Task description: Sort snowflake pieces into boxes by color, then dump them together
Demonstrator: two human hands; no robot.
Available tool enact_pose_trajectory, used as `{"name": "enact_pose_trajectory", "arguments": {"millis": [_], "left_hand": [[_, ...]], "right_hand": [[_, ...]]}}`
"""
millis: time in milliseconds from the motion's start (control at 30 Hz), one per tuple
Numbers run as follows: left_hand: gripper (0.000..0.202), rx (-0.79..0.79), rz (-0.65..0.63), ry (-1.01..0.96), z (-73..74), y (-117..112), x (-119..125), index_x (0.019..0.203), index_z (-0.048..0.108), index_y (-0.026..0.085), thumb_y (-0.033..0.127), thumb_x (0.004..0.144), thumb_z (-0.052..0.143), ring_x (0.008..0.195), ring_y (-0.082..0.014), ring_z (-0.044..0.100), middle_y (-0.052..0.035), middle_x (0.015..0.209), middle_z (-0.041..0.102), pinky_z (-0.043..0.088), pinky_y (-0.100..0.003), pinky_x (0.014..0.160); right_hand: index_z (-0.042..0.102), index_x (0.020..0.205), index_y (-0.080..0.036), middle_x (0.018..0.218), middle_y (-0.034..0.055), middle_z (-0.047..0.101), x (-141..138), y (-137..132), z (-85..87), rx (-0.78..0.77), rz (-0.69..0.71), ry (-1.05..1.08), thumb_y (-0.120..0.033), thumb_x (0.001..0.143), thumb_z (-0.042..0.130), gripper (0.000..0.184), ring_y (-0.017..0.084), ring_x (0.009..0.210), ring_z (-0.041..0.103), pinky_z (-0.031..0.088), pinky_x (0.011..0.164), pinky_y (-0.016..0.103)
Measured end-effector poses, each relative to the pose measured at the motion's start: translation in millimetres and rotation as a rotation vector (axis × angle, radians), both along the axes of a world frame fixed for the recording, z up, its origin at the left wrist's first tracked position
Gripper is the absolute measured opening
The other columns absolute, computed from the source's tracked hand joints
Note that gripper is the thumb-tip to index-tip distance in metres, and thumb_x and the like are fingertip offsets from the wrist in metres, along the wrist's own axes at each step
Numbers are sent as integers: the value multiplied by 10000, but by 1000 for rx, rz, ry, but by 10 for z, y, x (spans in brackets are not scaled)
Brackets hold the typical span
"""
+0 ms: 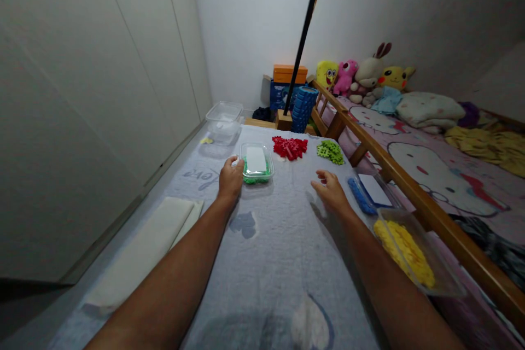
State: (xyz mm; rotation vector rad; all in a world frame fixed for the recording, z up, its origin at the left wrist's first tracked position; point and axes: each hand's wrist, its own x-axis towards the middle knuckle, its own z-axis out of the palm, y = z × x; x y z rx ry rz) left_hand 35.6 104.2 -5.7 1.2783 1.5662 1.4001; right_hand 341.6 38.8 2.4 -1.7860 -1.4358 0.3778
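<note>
My left hand [231, 177] is closed at the left edge of a lidded clear plastic box [268, 168], its fingers curled against the side. Green pieces fill the box, and a white label lies on its lid. To the right, my right hand [330, 191] is held above the cloth with its fingers apart and nothing in them. Beyond it are a pile of light green pieces [330, 151] and a pile of red pieces [289, 147]. The underside of my left hand is hidden.
Stacked clear containers [223, 119] stand at the far left. On the right are a box of blue pieces [361, 195] and an open box of yellow pieces [404, 251]. Folded white sheets [143, 254] lie at left. A wooden bed rail [430, 213] borders the right side; a black pole [303, 38] rises behind.
</note>
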Motion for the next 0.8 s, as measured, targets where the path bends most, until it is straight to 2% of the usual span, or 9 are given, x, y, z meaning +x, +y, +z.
{"name": "enact_pose_trajectory", "arguments": {"millis": [100,167,267,400,600,800], "left_hand": [[643,20,-39,-76,-48,-29,-6,1368,531,107,521,877,550,609,-173,583,44,633,579,435,-270,625],[685,57,-90,-60,-71,-57,-8,1401,485,117,510,851,590,603,-161,563,73,612,545,438,-261,638],[662,97,-115,49,-78,-95,-3,1367,510,126,449,802,634,573,-147,514,106,567,475,421,-250,642],[551,64,-92,139,-27,-132,22,1308,568,124,357,809,570,502,-144,457,108,512,432,359,-252,580],[513,75,-18,136,21,-140,41,1292,587,135,330,822,517,492,-151,448,98,502,417,336,-258,568],[512,78,3,150,0,-112,43,1277,602,139,339,814,514,505,-158,453,91,505,407,340,-262,575]], "right_hand": [[616,1216,-139,1251,187,627,139,354,-40,18,-177,-115,-348,742,667,520,322,1208,557,412,1089,462],[572,1281,-128,1340,216,584,211,581,-39,12,-283,-153,-352,739,695,599,345,1303,495,359,1137,470],[499,1376,-115,1418,243,528,335,895,-1,1,-449,-139,-378,731,742,738,366,1351,458,342,1146,465],[436,1473,-97,1436,263,515,522,1190,38,-49,-637,-53,-381,734,781,864,380,1334,498,381,1117,447],[360,1587,-217,1518,227,457,684,1369,6,-133,-642,-66,-424,765,800,955,378,1351,484,395,1095,494],[416,1564,-311,1534,183,432,804,1503,16,-142,-599,-109,-462,832,747,818,371,1361,427,409,1048,542]]}}
